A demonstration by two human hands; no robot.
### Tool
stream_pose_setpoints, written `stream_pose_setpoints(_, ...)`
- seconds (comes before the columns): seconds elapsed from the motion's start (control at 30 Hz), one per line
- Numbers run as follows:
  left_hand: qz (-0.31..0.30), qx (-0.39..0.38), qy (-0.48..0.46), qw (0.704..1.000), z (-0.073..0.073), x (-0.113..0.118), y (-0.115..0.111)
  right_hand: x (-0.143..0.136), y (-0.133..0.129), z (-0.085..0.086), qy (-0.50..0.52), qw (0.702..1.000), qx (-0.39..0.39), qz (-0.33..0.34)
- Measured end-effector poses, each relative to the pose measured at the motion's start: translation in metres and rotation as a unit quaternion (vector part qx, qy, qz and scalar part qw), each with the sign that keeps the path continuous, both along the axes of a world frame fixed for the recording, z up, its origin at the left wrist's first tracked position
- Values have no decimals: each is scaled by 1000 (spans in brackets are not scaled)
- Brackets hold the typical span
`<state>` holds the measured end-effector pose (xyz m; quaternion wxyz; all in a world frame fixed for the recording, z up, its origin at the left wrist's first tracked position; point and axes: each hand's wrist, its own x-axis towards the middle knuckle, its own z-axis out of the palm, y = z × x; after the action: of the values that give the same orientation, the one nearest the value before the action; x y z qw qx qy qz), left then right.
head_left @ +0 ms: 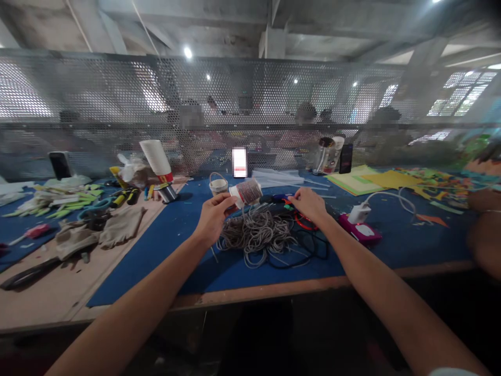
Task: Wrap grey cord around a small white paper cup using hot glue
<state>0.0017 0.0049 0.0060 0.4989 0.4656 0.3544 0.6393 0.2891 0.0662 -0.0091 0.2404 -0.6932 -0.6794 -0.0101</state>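
Observation:
In my left hand [215,216] is a paper cup [249,192] with printing on its side, tipped over sideways. The fingers and thumb pinch its white end. My right hand [309,203] is closed, fingertips down, beside a blue and black tool [281,198] and a red loop [305,222]. What its fingers grip, if anything, is too small to make out. Below and between both hands lies a tangled heap of grey cord [262,235], with a black cable at its right. A small cup with an arched handle [218,185] stands just behind my left hand.
Left on the table are a stack of paper cups [155,156], work gloves [123,227] and green strips [62,198]. A lit phone [239,162] stands at the back by the mesh screen [250,83]. To the right are a magenta box with a charger [360,230] and coloured sheets [356,180].

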Motion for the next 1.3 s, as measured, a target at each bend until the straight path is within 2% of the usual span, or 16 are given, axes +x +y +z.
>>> stream_pose_setpoints(0.2, -19, 2, 3, 1000, -3, 0, 2, 8, 9, 1, -14, 992, -123, -6)
stream_pose_setpoints(0.37, -18, -8, -6, 1000, -4, 0, 3, 8, 11, 3, 3, 991, -131, -11)
stream_pose_setpoints(0.53, -27, -5, -11, 1000, -5, -1, 4, 5, 11, 3, 32, 996, -76, -29)
stream_pose_setpoints(0.63, -22, 1, -9, 1000, -6, -1, 5, 1, 8, 3, 133, 991, -15, 16)
stream_pose_setpoints(0.73, -18, 2, -8, 1000, -6, -1, 5, -7, 2, 4, 276, 952, 78, 109)
stream_pose_setpoints(0.87, -10, 0, -8, 1000, -6, 0, 5, -24, -13, 10, 365, 892, 180, 198)
stream_pose_setpoints(0.97, -9, 5, 1, 1000, -6, 0, 4, -34, -26, 17, 387, 875, 210, 204)
stream_pose_setpoints(1.13, -7, 21, 14, 1000, -7, 0, 4, -41, -42, 26, 332, 900, 216, 184)
stream_pose_setpoints(1.3, 0, 10, 9, 1000, -6, 0, 4, -46, -50, 30, 357, 890, 180, 219)
